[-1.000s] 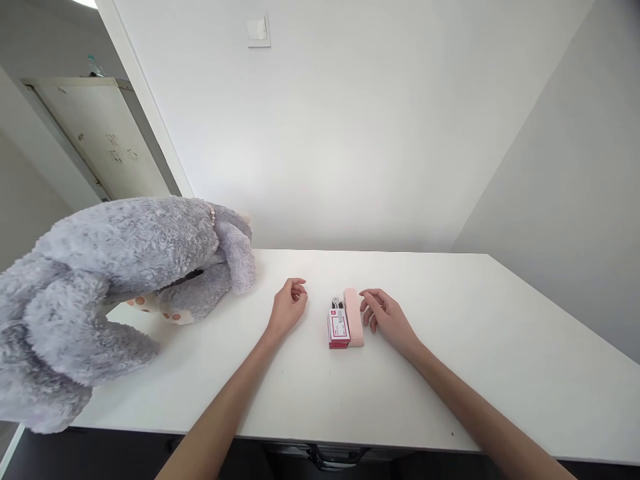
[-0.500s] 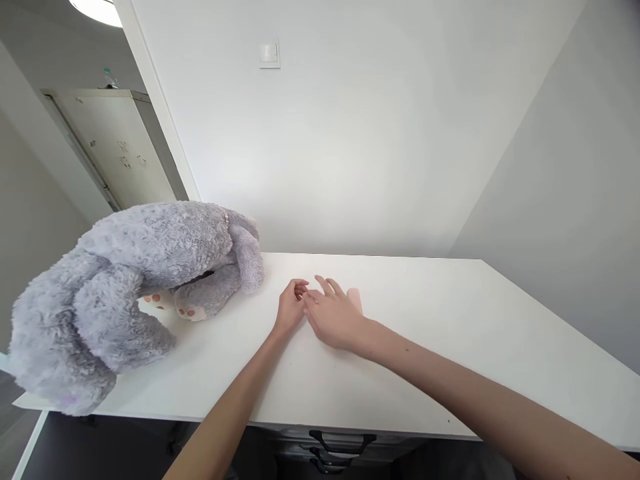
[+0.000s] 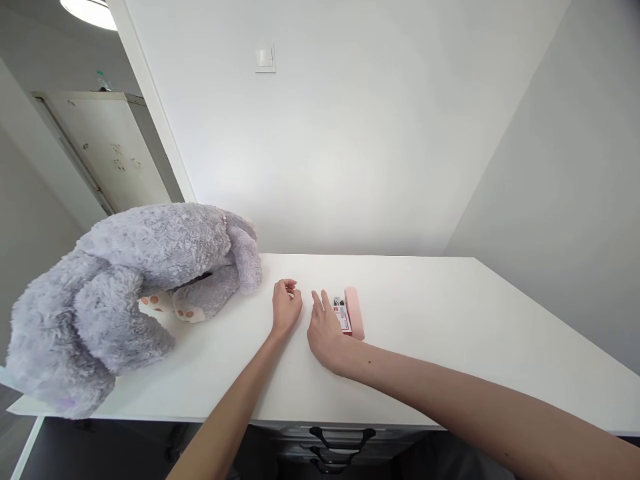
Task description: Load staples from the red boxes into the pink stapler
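Note:
My left hand [image 3: 287,308] rests on the white tabletop [image 3: 425,347] with its fingers curled in. What its palm may hold is hidden. Just to its right lies my right hand [image 3: 324,333], fingers stretched out and a gap between the two hands. Beside the right hand's fingers is a small red-and-white pack or card [image 3: 343,316], partly covered by that hand, with a small dark and shiny piece at its far end. A long pink case [image 3: 354,313] lies along the right side of the pack.
A large grey plush toy [image 3: 160,247] lies across the left of the table. A white wall with a light switch [image 3: 265,59] rises behind. Drawers with black handles [image 3: 343,440] are under the front edge. A pale cabinet [image 3: 105,147] stands beyond the wall's left edge.
My right hand has drawn away from my left hand, down and towards me, uncovering the red-and-white pack and more of the pink case. My left hand shifted slightly left.

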{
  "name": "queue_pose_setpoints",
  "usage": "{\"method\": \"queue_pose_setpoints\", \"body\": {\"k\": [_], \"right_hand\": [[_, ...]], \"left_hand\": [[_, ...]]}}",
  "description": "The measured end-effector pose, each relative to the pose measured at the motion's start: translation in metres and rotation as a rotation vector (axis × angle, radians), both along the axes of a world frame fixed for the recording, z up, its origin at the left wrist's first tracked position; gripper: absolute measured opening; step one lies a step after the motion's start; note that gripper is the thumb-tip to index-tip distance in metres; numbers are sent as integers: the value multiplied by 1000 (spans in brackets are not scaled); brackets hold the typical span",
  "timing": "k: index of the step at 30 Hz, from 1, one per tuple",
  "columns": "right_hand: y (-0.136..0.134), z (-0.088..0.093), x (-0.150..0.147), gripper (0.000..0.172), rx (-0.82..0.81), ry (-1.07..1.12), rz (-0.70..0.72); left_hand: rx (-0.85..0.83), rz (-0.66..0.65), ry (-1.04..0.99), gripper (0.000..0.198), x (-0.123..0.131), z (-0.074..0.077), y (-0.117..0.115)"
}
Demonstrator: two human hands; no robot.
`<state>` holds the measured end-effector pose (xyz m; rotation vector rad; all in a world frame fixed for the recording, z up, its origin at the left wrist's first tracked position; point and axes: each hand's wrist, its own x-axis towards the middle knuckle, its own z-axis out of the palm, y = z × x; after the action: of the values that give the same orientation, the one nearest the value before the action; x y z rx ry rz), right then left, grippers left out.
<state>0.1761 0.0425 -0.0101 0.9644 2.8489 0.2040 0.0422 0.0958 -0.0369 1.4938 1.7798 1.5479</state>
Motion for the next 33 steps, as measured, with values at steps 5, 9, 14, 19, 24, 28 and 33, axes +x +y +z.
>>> {"method": "queue_pose_setpoints", "body": {"k": [5,9,14,19,24,28,33], "right_hand": [[8,-21,5,53,75,71,-152],[16,-31,11,57,1,254,-195],[20,-31,19,60,-53,259,-241],[23,-26,28,57,-59,212,-315],[33,-34,45,45,-25,218,-321],[41,-46,65,36,36,316,-277],[51,-54,92,37,-20,436,-305]], "left_hand": [[-15,1,30,21,1,1,-1],[-32,2,52,21,2,3,-1],[-52,9,72,23,3,4,-1],[-54,4,91,22,3,4,0],[-59,-1,105,22,1,3,2],[-59,-5,114,22,1,2,2],[-51,-11,120,22,0,1,2]]}}
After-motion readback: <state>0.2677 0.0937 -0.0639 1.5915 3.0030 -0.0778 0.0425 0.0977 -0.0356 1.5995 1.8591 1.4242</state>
